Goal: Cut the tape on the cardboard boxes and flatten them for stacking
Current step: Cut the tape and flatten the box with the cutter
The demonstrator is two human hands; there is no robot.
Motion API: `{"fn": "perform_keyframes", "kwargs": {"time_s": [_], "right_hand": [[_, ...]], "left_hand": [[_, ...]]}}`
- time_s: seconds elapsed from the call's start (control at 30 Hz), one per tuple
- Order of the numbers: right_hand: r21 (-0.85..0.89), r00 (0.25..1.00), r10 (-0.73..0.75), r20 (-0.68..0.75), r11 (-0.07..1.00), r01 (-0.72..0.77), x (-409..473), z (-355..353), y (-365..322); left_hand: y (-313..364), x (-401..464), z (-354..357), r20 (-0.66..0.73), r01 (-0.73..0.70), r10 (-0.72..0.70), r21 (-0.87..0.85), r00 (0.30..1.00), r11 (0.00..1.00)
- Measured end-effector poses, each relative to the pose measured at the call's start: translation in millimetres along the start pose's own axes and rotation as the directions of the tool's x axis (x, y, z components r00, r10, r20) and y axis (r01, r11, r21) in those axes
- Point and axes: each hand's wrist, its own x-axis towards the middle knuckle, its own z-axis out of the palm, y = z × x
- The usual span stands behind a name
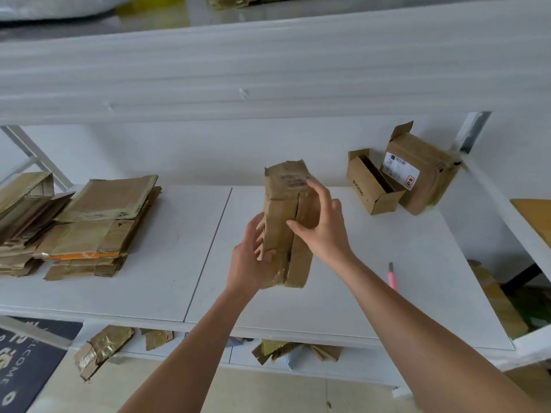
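A brown taped cardboard box (286, 210) is held up over the middle of the white table (167, 263), its flap seam facing me. My left hand (253, 257) grips its lower left edge, thumb on the front. My right hand (320, 222) holds its right side, fingers curled over the upper edge. A pink utility knife (393, 277) lies on the table to the right of my right forearm. Flattened boxes sit stacked in a pile (98, 228) at the left, with a second pile (21, 222) at the far left edge.
Two unflattened boxes stand at the back right: a small open one (369, 186) and a larger labelled one (423, 174). Cardboard and tape scraps (101, 350) lie on the floor under the table. A shelf board runs overhead. A dark mat (24, 368) lies lower left.
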Motion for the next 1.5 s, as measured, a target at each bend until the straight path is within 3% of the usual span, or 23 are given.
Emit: {"fn": "perform_keyframes", "kwargs": {"time_s": [0.13,0.23,0.5,0.63,0.83,0.97,1.1,1.23,1.33,1.4,1.5], "right_hand": [[-0.010,0.985,-0.090,0.147,0.996,0.092,-10,1,7],[0.054,0.990,-0.067,0.126,0.997,0.061,-21,2,15],[0.046,1.000,-0.013,0.024,0.999,0.012,-31,5,19],[0.052,0.990,-0.022,0.139,0.999,0.015,-27,-5,22],[0.091,0.951,-0.047,0.307,0.996,0.020,-23,-21,22],[0.185,0.923,-0.019,0.384,0.981,-0.057,-23,-28,21],[0.302,0.918,0.111,0.380,0.924,-0.237,-24,-31,27],[0.336,0.906,0.124,0.405,0.901,-0.274,-25,-24,30],[0.222,0.882,0.143,0.449,0.938,-0.265,-31,-13,39],[0.060,0.858,0.180,0.480,0.970,-0.237,-42,-6,49],[0.011,0.878,0.126,0.462,0.989,-0.148,-58,4,58]], "left_hand": [[8,17,-5,-0.009,-0.102,0.102,-0.028,0.995,0.994],[11,22,-5,0.043,-0.110,0.109,0.021,0.993,0.994],[8,20,0,0.097,-0.004,0.011,-0.079,0.995,0.997],[7,22,-2,0.094,0.069,-0.057,-0.135,0.994,0.988],[6,24,-9,0.059,0.062,-0.055,-0.125,0.997,0.990],[6,27,-14,0.035,0.066,-0.061,-0.136,0.998,0.988],[7,27,-12,0.018,0.081,-0.079,-0.149,0.997,0.986],[8,29,-9,-0.030,0.098,-0.103,-0.137,0.994,0.986],[11,38,-23,-0.153,0.120,-0.146,-0.167,0.977,0.979],[11,43,-35,-0.212,0.169,-0.231,-0.276,0.950,0.946],[9,44,-51,-0.231,0.256,-0.399,-0.473,0.887,0.843]]}}
